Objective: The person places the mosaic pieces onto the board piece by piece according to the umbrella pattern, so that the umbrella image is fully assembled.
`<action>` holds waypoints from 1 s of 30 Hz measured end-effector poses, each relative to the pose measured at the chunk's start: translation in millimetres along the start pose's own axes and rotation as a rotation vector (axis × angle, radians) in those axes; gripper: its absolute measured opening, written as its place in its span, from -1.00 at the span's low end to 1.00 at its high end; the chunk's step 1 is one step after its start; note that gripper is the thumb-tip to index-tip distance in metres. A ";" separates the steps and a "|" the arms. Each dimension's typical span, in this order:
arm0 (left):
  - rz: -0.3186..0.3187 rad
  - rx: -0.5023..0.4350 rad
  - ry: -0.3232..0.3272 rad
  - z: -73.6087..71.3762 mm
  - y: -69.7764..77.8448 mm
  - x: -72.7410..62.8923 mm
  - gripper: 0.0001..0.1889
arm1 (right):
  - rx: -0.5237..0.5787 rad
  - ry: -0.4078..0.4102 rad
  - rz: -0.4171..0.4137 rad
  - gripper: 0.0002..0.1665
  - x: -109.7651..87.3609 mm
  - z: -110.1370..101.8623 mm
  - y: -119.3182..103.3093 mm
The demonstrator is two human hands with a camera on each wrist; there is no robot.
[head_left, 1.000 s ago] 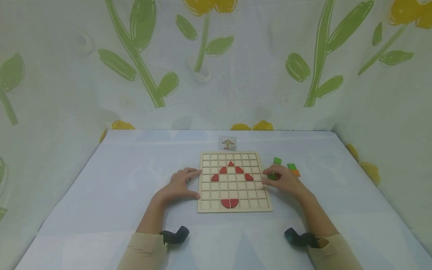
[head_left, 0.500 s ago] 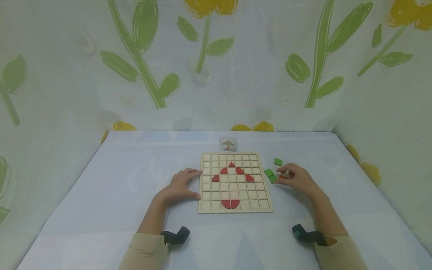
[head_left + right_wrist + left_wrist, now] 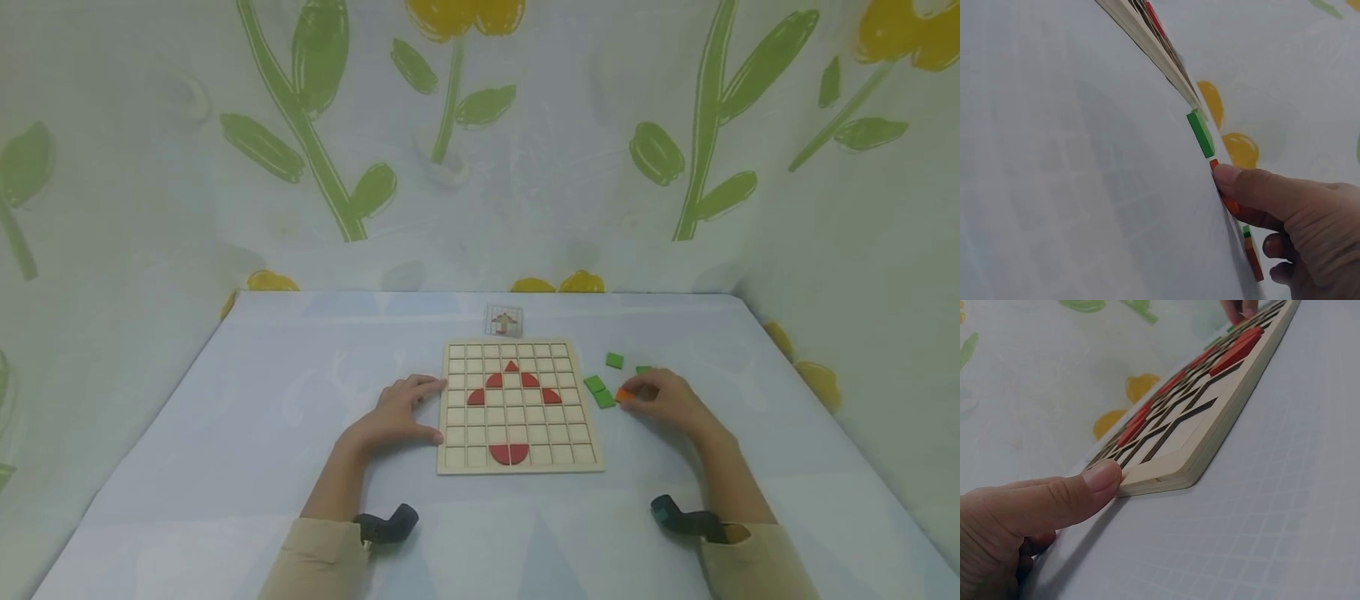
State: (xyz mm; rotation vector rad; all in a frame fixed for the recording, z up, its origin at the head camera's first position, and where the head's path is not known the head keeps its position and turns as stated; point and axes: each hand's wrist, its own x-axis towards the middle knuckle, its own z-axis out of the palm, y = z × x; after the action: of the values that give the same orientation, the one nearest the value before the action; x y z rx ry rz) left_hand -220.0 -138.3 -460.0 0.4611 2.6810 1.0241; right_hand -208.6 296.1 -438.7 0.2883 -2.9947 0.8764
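My left hand (image 3: 396, 412) rests against the left edge of a wooden grid board (image 3: 476, 458), its thumb and fingers spread and touching the rim. Several red pieces sit in the board's cells, among them a triangle (image 3: 512, 366) near the top and two quarter-rounds (image 3: 499, 454) at the bottom. To the right of the board, my right hand (image 3: 667, 404) pinches an orange tile (image 3: 623, 395) between thumb and fingers, low over the table. Beside that tile lie two green tiles (image 3: 604, 399), close to the board's right edge.
One green tile (image 3: 614, 361) lies farther back, and another (image 3: 642, 369) is partly hidden behind my right hand. In the right wrist view, an orange-brown tile (image 3: 1254, 260) shows beneath the fingers. A small pattern card (image 3: 503, 321) lies behind the board.
My right hand has left the green tiles by the board, gone right to the orange tile and brought it left towards them. My left hand stays at the board's edge.
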 end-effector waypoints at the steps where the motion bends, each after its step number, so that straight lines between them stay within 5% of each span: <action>1: -0.002 -0.001 -0.001 0.2 -0.6 0.1 -0.10 | -0.002 0.003 -0.001 -0.70 -0.5 0.4 -0.7; 20: 0.011 0.008 -0.012 -3.7 1.0 -1.5 -0.10 | 0.047 0.103 -0.063 -0.76 1.1 0.6 -10.5; 30: 0.029 -0.005 -0.014 -2.7 1.9 -1.5 -0.11 | 0.118 0.080 -0.063 -0.78 3.7 3.9 -18.1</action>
State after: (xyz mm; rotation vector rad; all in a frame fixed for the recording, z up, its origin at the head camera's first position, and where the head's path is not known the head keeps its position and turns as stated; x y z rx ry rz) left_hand -219.1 -139.2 -456.6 0.5061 2.6660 1.0313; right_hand -208.9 278.4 -432.2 0.3388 -2.8493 1.0345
